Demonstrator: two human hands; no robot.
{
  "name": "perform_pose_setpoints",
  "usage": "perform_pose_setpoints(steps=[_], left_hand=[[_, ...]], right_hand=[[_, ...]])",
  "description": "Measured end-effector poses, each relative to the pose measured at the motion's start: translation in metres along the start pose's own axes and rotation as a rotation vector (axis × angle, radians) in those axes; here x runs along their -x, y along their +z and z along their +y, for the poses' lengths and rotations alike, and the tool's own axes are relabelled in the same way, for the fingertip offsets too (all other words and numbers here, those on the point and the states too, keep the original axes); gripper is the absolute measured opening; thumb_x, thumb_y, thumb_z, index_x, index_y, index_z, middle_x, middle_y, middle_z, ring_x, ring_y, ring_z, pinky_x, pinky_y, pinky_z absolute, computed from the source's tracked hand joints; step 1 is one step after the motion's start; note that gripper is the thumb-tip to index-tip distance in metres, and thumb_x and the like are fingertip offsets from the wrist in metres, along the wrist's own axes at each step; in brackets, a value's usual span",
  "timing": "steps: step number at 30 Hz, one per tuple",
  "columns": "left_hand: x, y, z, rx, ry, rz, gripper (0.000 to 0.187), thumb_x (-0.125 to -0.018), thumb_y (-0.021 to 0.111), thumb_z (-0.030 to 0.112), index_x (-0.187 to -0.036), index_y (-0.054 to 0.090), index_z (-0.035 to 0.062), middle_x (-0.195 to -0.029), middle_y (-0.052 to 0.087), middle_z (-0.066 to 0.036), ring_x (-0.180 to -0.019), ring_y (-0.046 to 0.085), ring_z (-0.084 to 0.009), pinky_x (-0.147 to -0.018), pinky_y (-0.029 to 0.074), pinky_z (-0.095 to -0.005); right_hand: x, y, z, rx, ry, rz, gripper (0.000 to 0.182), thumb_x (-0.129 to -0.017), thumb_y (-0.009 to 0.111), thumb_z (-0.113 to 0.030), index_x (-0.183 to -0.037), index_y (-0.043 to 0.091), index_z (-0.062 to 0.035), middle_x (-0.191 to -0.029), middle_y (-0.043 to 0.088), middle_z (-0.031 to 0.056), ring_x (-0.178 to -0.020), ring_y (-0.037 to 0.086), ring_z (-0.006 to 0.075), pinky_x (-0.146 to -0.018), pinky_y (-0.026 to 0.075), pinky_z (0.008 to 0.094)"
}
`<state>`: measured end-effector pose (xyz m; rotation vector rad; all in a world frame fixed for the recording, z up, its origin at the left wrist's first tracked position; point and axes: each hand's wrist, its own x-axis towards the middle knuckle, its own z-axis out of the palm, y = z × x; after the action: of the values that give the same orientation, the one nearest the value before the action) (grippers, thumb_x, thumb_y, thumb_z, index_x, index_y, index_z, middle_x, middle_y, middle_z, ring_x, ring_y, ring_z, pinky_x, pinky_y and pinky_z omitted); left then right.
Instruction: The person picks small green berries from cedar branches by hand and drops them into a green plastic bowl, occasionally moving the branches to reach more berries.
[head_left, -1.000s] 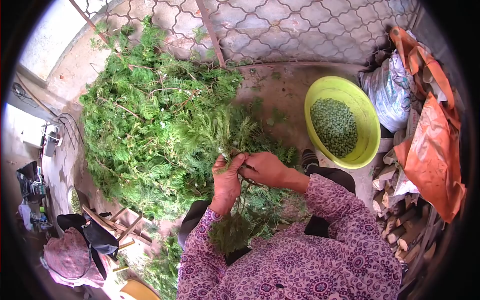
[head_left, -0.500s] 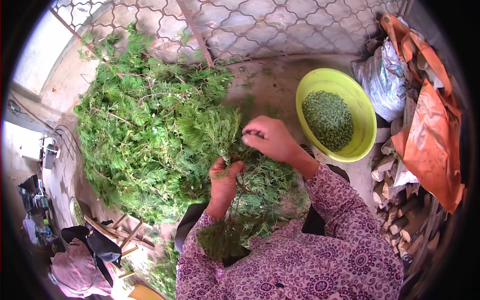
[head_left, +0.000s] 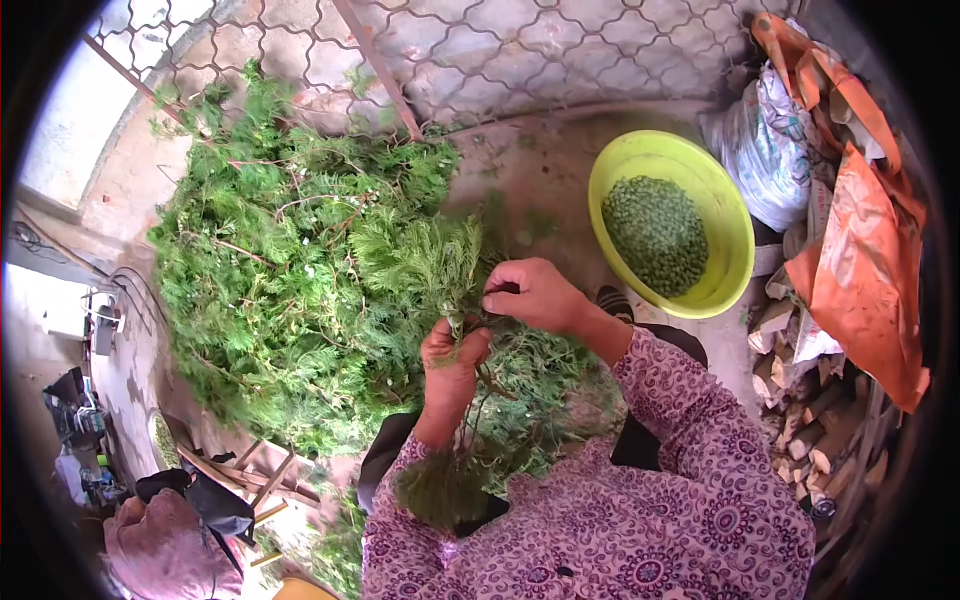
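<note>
My left hand (head_left: 450, 378) is closed around the stem of a leafy evergreen sprig (head_left: 428, 262), whose flat green fronds fan out above my fist. Thin stems trail below the hand, and a dark tuft of foliage (head_left: 440, 490) lies over my left forearm. Just right of the sprig is my right hand (head_left: 542, 296), its thumb and fingertips curled together. Whatever may be between those fingers is too small to make out. To the right, a yellow-green basin (head_left: 738, 225) holds a mass of small round green cones or berries (head_left: 655, 235).
A large heap of cut evergreen branches (head_left: 270, 300) covers the floor at left, against a metal lattice (head_left: 560, 60). White sacks (head_left: 765, 150), an orange bag (head_left: 865, 280) and stacked firewood (head_left: 825, 440) line the right side. A cloth-draped chair (head_left: 170, 540) stands lower left.
My right hand has moved slightly down and closer to the stem above my left fist. The left hand keeps its hold on the sprig. The whole view has shifted a little.
</note>
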<state>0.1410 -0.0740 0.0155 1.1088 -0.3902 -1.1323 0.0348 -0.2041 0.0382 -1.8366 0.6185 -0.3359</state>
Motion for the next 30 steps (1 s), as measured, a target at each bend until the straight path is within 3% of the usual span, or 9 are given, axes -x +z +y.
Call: perform_pose_setpoints(steps=[2, 6, 8, 14, 17, 19, 22, 25, 30], left_hand=[[0.000, -0.001, 0.007, -0.036, -0.001, 0.008, 0.015, -0.073, 0.059, -0.002, -0.086, 0.058, 0.0047, -0.067, 0.052, 0.004, -0.052, 0.040, -0.0024, -0.047, 0.032, -0.0169], [0.010, 0.000, 0.009, -0.161, 0.001, 0.013, 0.014, -0.071, 0.061, -0.002, -0.084, 0.059, 0.0043, -0.073, 0.058, 0.002, -0.064, 0.050, -0.0049, -0.059, 0.041, -0.0194], [0.011, -0.008, 0.008, -0.165, 0.022, -0.021, 0.015, -0.070, 0.062, -0.004, -0.083, 0.060, 0.0041, -0.079, 0.060, 0.000, -0.072, 0.053, -0.0066, -0.067, 0.043, -0.0219], [0.014, -0.011, 0.019, -0.134, 0.055, -0.017, 0.017, -0.071, 0.061, -0.006, -0.084, 0.060, 0.0043, -0.081, 0.061, 0.000, -0.072, 0.053, -0.0058, -0.068, 0.043, -0.0213], [0.015, -0.010, 0.023, -0.148, 0.071, -0.042, 0.018, -0.071, 0.062, -0.005, -0.085, 0.061, 0.0048, -0.082, 0.061, 0.000, -0.072, 0.053, -0.0055, -0.068, 0.043, -0.0212], [0.014, -0.009, 0.025, -0.080, 0.066, -0.089, 0.018, -0.071, 0.063, -0.003, -0.087, 0.061, 0.0052, -0.082, 0.061, 0.001, -0.073, 0.053, -0.0054, -0.069, 0.043, -0.0212], [0.013, -0.014, 0.020, -0.012, 0.062, -0.124, 0.018, -0.072, 0.064, -0.001, -0.088, 0.061, 0.0052, -0.083, 0.061, 0.001, -0.073, 0.053, -0.0055, -0.070, 0.042, -0.0211], [0.012, -0.012, 0.021, 0.019, 0.026, -0.113, 0.018, -0.072, 0.064, 0.001, -0.089, 0.061, 0.0053, -0.085, 0.061, 0.000, -0.074, 0.053, -0.0056, -0.069, 0.042, -0.0208], [0.012, -0.009, 0.021, 0.048, 0.002, -0.119, 0.019, -0.072, 0.063, 0.001, -0.090, 0.060, 0.0053, -0.084, 0.060, 0.000, -0.073, 0.052, -0.0054, -0.067, 0.042, -0.0204]], right_hand=[[-0.001, 0.010, 0.007, -0.293, 0.084, 0.107, 0.018, -0.074, 0.061, -0.015, -0.080, 0.059, 0.0018, -0.071, 0.058, 0.0039, -0.065, 0.050, 0.0088, -0.059, 0.042, 0.0243], [-0.007, -0.011, 0.010, -0.212, 0.083, 0.352, 0.013, -0.076, 0.057, -0.011, -0.083, 0.057, -0.0001, -0.072, 0.058, 0.0023, -0.066, 0.053, 0.0093, -0.058, 0.043, 0.0237], [-0.010, -0.024, 0.011, -0.885, 0.301, 0.274, 0.010, -0.078, 0.053, -0.007, -0.087, 0.053, -0.0032, -0.072, 0.057, 0.0031, -0.067, 0.055, 0.0107, -0.057, 0.045, 0.0237], [-0.005, -0.006, 0.017, -0.938, 0.331, -0.034, 0.007, -0.079, 0.053, -0.010, -0.085, 0.052, -0.0057, -0.074, 0.054, 0.0005, -0.066, 0.054, 0.0087, -0.052, 0.043, 0.0209], [-0.004, -0.005, 0.022, -0.794, 0.270, -0.174, 0.011, -0.081, 0.056, -0.014, -0.088, 0.054, -0.0051, -0.078, 0.055, -0.0004, -0.067, 0.052, 0.0081, -0.057, 0.042, 0.0210], [-0.001, -0.004, 0.018, -0.528, 0.195, -0.297, 0.016, -0.081, 0.058, -0.017, -0.089, 0.056, -0.0041, -0.077, 0.055, -0.0020, -0.068, 0.051, 0.0063, -0.059, 0.042, 0.0213], [0.004, -0.002, 0.003, -0.809, 0.385, -0.310, 0.017, -0.079, 0.060, -0.016, -0.090, 0.057, -0.0028, -0.074, 0.054, -0.0030, -0.065, 0.048, 0.0042, -0.057, 0.038, 0.0187], [0.005, -0.001, 0.001, -0.892, 0.257, -0.315, 0.016, -0.077, 0.061, -0.011, -0.090, 0.057, -0.0024, -0.075, 0.055, -0.0022, -0.064, 0.048, 0.0046, -0.053, 0.038, 0.0188], [0.004, 0.001, 0.010, -0.941, 0.247, -0.328, 0.016, -0.077, 0.061, -0.009, -0.090, 0.057, -0.0027, -0.075, 0.055, -0.0015, -0.062, 0.049, 0.0048, -0.052, 0.039, 0.0197]])
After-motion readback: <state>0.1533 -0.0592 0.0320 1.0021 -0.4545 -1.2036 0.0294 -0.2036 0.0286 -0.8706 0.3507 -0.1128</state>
